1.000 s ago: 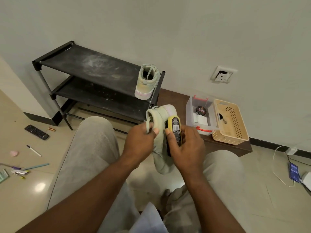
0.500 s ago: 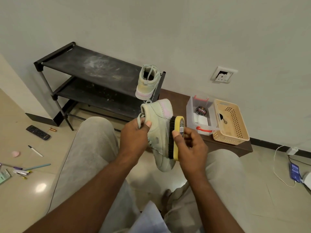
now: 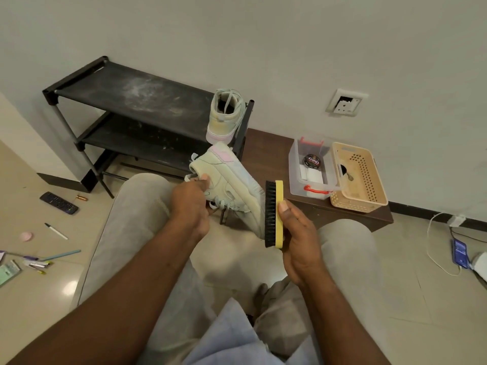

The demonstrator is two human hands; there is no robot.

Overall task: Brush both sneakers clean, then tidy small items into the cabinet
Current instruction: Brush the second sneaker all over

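Note:
My left hand (image 3: 190, 204) grips a pale green sneaker (image 3: 232, 185) by its tongue and laces, holding it tilted with the toe pointing down and right. In my right hand (image 3: 299, 241) is a yellow-backed brush (image 3: 274, 213) with black bristles facing the sneaker's sole edge, just beside it. The second sneaker (image 3: 225, 115) stands heel-out on the top shelf of the black shoe rack (image 3: 126, 90).
A clear plastic box (image 3: 309, 167) with a polish tin and a beige basket (image 3: 358, 177) sit on a brown low bench (image 3: 266, 151). On the floor at left lie a remote (image 3: 59, 202), a battery (image 3: 81, 198), a marker (image 3: 56, 231) and pens (image 3: 59, 255). A phone (image 3: 459, 252) charges at right.
The brush has come off the sneaker's side and moved to the right. My left hand has turned the sneaker so its side and laces face up.

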